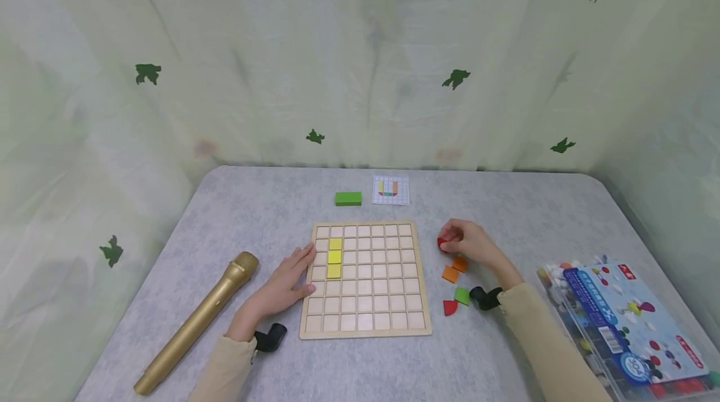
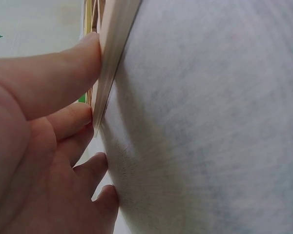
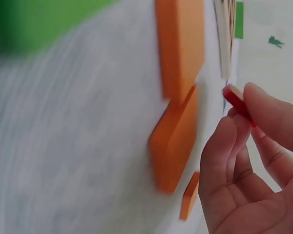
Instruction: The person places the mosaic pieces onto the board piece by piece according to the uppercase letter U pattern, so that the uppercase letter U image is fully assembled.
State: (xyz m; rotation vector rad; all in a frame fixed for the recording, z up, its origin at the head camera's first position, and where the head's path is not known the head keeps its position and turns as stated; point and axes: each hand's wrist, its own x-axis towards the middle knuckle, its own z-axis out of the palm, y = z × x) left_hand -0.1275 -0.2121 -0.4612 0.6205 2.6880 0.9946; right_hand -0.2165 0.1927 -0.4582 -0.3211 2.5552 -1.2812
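We list 1 red piece point(image 3: 237, 102), pinched between thumb and fingers of the right hand point(image 1: 471, 242), right of the gridded board point(image 1: 371, 305). Left hand point(image 1: 285, 283): fingers extended, grasping nothing, touching the board's left rim. On the board we count 3 yellow tiles point(image 1: 334, 257), 2nd column from left. Near the right hand: orange tiles point(image 1: 450, 274), 1 green tile point(image 1: 462, 296), 1 red tile point(image 1: 450, 307).

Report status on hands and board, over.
Left hand touching board at left edge. Right hand pinching red piece. Three yellow tiles on board. Orange tiles right of board, none blocking it.
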